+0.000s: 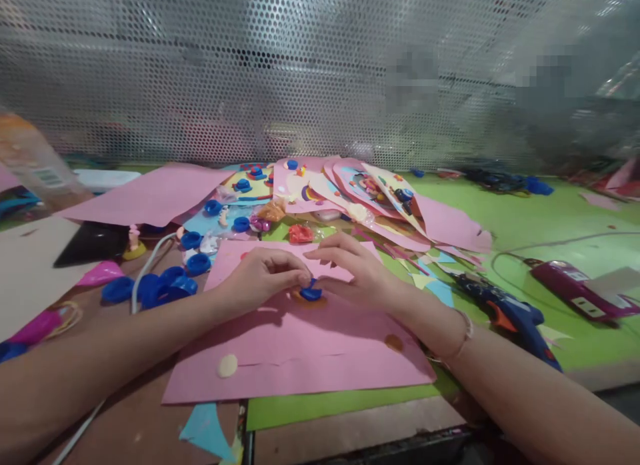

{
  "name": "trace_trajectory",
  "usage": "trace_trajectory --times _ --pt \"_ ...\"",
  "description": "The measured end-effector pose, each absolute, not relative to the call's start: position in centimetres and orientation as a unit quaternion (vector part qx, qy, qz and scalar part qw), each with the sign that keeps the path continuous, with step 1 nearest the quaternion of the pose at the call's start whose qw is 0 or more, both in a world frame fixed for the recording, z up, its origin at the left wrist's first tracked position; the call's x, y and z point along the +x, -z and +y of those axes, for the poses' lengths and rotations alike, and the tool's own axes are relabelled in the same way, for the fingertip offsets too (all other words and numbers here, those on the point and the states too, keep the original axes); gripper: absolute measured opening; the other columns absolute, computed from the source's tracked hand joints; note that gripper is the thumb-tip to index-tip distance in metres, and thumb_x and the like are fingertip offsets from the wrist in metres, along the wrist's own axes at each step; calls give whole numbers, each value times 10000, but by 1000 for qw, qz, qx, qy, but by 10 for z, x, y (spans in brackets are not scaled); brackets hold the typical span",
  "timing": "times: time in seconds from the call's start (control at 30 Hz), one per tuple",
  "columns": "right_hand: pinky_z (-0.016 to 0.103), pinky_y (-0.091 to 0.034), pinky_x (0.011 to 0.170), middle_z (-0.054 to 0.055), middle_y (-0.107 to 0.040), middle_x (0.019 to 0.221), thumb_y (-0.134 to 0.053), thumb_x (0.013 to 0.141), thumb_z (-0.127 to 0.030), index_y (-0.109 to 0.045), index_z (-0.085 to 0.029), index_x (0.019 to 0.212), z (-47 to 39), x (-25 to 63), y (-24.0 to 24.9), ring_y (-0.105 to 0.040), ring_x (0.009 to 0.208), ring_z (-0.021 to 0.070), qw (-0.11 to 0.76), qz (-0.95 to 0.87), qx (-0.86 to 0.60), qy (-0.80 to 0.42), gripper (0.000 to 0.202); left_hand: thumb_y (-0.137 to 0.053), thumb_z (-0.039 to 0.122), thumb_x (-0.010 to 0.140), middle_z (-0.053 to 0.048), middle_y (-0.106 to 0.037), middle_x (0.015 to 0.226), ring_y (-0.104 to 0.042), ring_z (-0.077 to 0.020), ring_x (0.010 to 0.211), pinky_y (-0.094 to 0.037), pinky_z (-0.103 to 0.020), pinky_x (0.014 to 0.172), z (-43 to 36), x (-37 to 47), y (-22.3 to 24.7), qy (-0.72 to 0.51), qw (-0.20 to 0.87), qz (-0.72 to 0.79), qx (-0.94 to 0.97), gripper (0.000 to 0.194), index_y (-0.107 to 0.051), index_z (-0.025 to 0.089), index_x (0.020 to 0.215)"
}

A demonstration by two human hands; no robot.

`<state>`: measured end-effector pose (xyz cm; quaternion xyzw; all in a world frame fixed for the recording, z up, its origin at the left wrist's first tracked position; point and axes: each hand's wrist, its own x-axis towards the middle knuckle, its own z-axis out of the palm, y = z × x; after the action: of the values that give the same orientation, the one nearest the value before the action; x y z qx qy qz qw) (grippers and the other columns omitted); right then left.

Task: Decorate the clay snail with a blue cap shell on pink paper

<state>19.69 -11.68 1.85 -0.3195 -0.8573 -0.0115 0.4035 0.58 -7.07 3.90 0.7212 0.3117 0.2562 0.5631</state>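
Note:
A pink paper sheet lies in front of me, with a cream disc and a brown disc on it. Near its middle is a small blue piece, similar in colour to the blue bottle caps at the left, with something yellow-brown under it. My left hand pinches at this piece's upper edge. From the other side my right hand meets it with the thumb, its other fingers bent and apart from the thumb. The fingertips hide part of the blue piece.
Several blue bottle caps lie left beside a white cable. Decorated pink sheets are piled behind. At right are a dark blue glue gun and a maroon power strip. A perforated metal screen stands at the back.

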Motion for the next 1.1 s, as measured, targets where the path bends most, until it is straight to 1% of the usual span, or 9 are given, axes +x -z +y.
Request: trace_trajectory --times 0.07,0.17,0.3,0.43,0.57,0.67,0.83,0.97,1.1 --pt "308 -546 728 80 -585 944 -584 861 -223 -577 -175 1091 -119 194 -20 -581 889 158 410 -860 -303 29 235 -650 195 656 7 -658 600 -580 -99 570 -487 -211 576 -74 5 -39 -265 564 325 711 59 -684 151 639" --pt "279 -546 686 71 -610 926 -566 875 -221 -618 -207 1048 -122 189 -21 -603 860 146 425 -854 -296 51 181 -632 236 680 -2 -660 624 -578 -109 596 -482 -226 598 -77 5 -39 -258 569 314 715 111 -683 156 623" --pt "227 -526 596 60 -638 847 -607 847 -199 -674 -183 914 -126 184 -21 -616 746 113 474 -829 -292 53 96 -616 322 714 -24 -660 680 -575 -124 635 -463 -235 606 -77 3 -35 -255 531 279 758 202 -695 155 632" --pt "212 -507 559 60 -665 772 -621 831 -161 -700 -149 828 -127 182 -20 -618 681 103 488 -815 -310 37 80 -573 393 759 -44 -671 650 -578 -144 634 -444 -242 580 -79 3 -35 -230 508 305 772 306 -692 146 622" --pt "229 -492 577 41 -682 724 -636 818 -133 -710 -141 782 -128 182 -21 -604 642 98 475 -819 -312 76 83 -637 331 705 -34 -701 646 -598 -138 617 -470 -241 598 -83 6 -45 -200 566 330 729 200 -717 154 656" --pt "241 -474 564 35 -683 709 -629 819 -116 -714 -137 770 -129 182 -22 -587 613 96 462 -821 -316 116 101 -673 266 658 -17 -692 595 -582 -119 556 -482 -233 576 -81 8 -53 -186 590 354 702 125 -711 160 603" --pt "244 -487 555 14 -688 710 -617 833 -141 -728 -187 805 -131 182 -22 -582 609 98 460 -814 -342 99 123 -683 198 670 12 -649 523 -569 -101 528 -472 -212 562 -76 8 -54 -206 552 340 733 176 -671 169 497" --pt "236 -506 555 16 -694 734 -601 844 -152 -736 -210 831 -132 182 -21 -608 637 106 461 -808 -360 76 148 -672 212 700 7 -670 561 -583 -105 540 -470 -207 547 -75 7 -52 -215 532 335 747 153 -699 170 554" --pt "237 -520 580 21 -702 752 -644 808 -135 -737 -200 840 -132 183 -21 -624 646 106 473 -801 -359 77 118 -674 227 681 18 -643 515 -564 -100 521 -465 -201 538 -74 6 -52 -231 505 347 756 146 -698 171 548"
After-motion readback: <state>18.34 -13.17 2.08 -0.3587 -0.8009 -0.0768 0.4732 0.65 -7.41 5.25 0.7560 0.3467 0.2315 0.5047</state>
